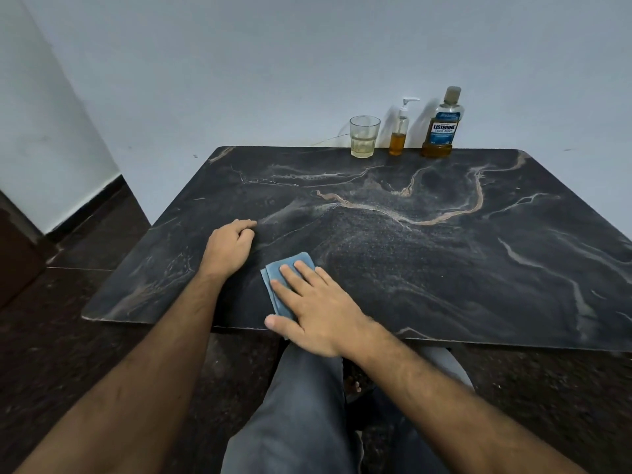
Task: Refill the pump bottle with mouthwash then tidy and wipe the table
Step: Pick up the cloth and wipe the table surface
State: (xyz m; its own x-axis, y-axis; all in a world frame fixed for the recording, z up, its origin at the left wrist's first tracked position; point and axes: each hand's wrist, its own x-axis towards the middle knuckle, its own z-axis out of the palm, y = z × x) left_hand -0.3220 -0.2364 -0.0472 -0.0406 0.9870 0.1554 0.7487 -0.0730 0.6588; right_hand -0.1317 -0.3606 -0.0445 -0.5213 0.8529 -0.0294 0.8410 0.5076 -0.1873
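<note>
A folded blue cloth (286,281) is pressed flat on the table (444,268) near its near edge by the right hand (316,311), whose fingers are spread and extended over it rather than closed round it; this flat press seems meant for wiping, so the wiping step is judged to be in hand. The left hand (229,246) is rested on the table just left of the cloth, loosely curled, with nothing seen in it, probably as a brace.

The bottle (399,131), glass (364,136) and mouthwash (441,126) are lined up at the far edge against the wall, right of centre, apparently set aside so the surface is free.

The bottle is clear and slim, with a white pump on top, and is seen roughly half full of amber liquid. The mouthwash is capped and nearly empty, with amber liquid at its base. A little pale liquid is held in the glass.
</note>
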